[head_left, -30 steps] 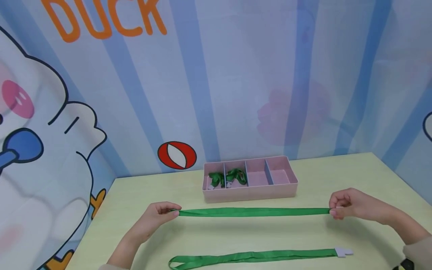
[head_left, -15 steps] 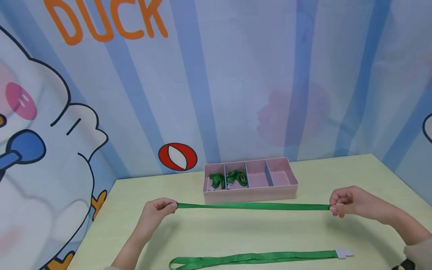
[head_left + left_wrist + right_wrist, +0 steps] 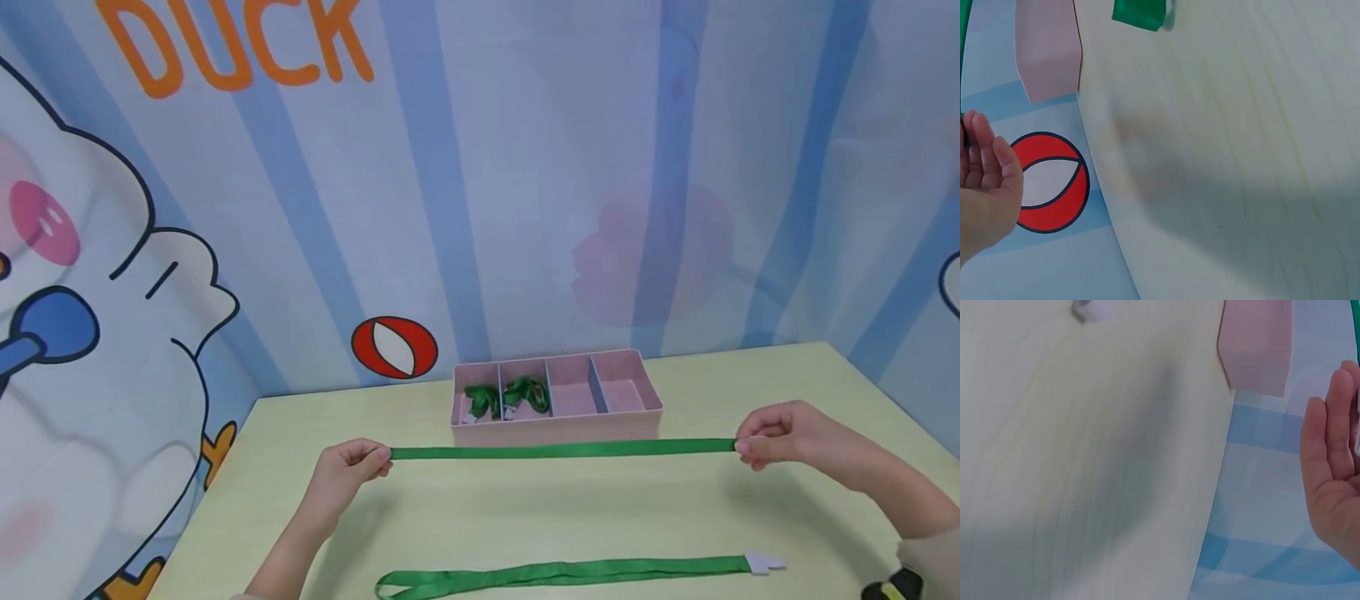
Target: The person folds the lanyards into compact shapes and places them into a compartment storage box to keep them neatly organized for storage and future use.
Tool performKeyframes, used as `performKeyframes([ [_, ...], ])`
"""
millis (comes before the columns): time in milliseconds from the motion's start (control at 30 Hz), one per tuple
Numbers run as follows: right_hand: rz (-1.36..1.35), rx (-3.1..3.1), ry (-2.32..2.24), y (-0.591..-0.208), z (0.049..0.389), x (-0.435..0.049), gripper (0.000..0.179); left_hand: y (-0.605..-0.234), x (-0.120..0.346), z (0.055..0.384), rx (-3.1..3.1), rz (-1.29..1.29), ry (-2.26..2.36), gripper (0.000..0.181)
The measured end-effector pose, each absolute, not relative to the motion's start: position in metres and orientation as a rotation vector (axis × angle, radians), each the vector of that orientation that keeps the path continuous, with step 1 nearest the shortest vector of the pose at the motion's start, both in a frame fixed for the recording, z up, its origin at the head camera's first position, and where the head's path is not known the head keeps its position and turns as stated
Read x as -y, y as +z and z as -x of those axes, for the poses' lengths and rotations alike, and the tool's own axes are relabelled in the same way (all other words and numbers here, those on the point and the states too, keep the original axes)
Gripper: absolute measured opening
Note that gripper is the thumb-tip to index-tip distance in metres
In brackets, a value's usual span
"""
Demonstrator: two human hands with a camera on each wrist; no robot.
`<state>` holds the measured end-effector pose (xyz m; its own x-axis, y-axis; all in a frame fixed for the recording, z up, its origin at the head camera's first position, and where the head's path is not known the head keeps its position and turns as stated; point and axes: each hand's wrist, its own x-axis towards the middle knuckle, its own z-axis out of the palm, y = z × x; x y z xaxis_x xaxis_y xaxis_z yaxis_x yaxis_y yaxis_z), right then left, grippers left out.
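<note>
A green lanyard (image 3: 562, 451) is stretched taut and level above the table between both hands. My left hand (image 3: 345, 475) pinches its left end between thumb and fingers. At the other end my right hand (image 3: 795, 437) pinches it; a bit of its white clip (image 3: 1358, 428) shows by the fingers in the right wrist view. Nearer the front edge a second green lanyard (image 3: 562, 573) lies flat on the table, its loop to the left and its white clip (image 3: 763, 563) to the right.
Behind the stretched lanyard stands a pink divided box (image 3: 555, 432). Its two left compartments each hold a bunched green lanyard (image 3: 482, 401), (image 3: 527, 393); the two right ones hold nothing. A printed cloth backdrop (image 3: 540, 167) rises behind the pale table (image 3: 705, 383).
Both hands have risen a little with the lanyard, which now overlaps the box's lower front edge in the head view. The lanyard is straighter; the one on the table has stayed put.
</note>
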<state>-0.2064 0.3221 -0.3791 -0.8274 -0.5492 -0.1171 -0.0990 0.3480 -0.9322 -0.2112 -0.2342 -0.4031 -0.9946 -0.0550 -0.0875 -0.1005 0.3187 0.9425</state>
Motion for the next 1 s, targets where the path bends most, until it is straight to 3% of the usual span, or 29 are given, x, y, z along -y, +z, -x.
performKeyframes([
  [400, 0.524, -1.996, -1.63, -0.377, 0.21, -0.329, 0.023, -0.403, 0.233, 0.209, -2.392, 0.244, 1.826, 0.02],
  [700, 0.564, -1.855, -1.714, -0.375, 0.212, -0.332, 0.031, -0.398, 0.233, 0.209, -2.303, 0.176, 1.878, 0.025],
  [1000, 0.393, -1.853, -1.714, -0.366, 0.216, -0.336, 0.032, -0.396, 0.233, 0.208, -2.229, 0.159, 1.87, 0.028],
])
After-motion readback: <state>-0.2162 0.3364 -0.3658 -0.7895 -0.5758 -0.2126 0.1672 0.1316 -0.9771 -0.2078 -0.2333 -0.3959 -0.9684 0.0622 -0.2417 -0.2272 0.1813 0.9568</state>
